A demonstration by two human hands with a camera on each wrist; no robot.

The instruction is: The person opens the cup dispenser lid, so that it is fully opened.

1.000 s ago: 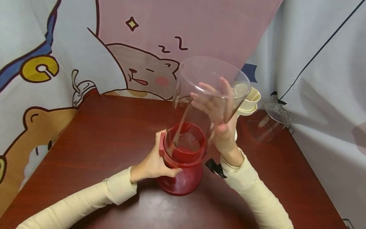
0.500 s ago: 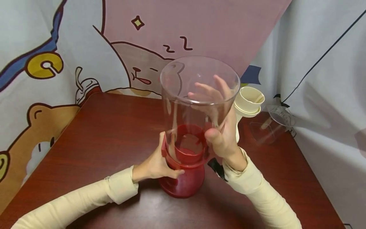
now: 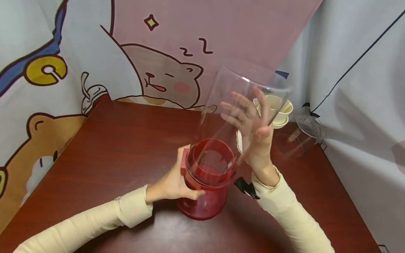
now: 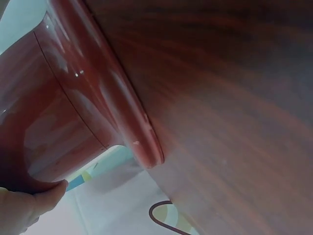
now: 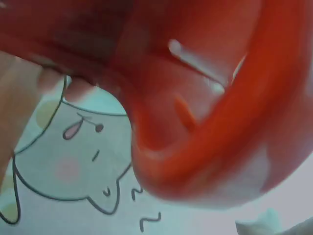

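A red plastic pedestal base (image 3: 202,207) with a round collar and a side tab stands near the middle of the table. My left hand (image 3: 174,181) grips it below the collar, thumb across the front; its thumb (image 4: 49,198) also shows in the left wrist view. Over the collar, a large clear cylinder (image 3: 215,102) leans up to the right, its lower end at the red ring. My right hand (image 3: 253,130) holds the cylinder's right side, spread fingers seen through the wall and thumb at the near edge. Up close and blurred, the red base (image 5: 220,142) fills the right wrist view.
Behind my right hand stands a cream cup-topped piece (image 3: 281,112). A clear plastic container (image 3: 294,137) sits at the back right, by the curtain. Printed cloth (image 3: 237,31) hangs behind the dark red-brown table (image 3: 136,133).
The cylinder swings toward upright, then tips back to the right, with my right hand moving along. My left hand keeps its hold on the red base.
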